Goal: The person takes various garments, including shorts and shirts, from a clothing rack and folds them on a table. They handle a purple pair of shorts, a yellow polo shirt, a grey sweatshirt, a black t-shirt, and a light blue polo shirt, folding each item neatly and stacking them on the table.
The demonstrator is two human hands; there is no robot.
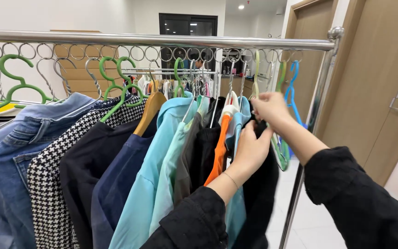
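A: Across the top we see the long shiny steel clothes rail (162,40), with a row of wire rings under it.

B: Below it hang the garments: a blue denim jacket (10,152), a black-and-white houndstooth coat (47,184), a navy top (116,184), a light turquoise shirt (157,157).

A: Near the rail's right end we find the black garment (259,193), just beside an orange piece (219,147).

B: Our left hand (250,150) presses its curled fingers into that black garment's shoulder, gripping the cloth.

A: Our right hand (269,107) pinches at the garment's neck beside a pale green plastic hanger (256,74); what the fingertips clasp we cannot tell.

B: Smallest, a blue plastic hanger (292,87) dangles alone.
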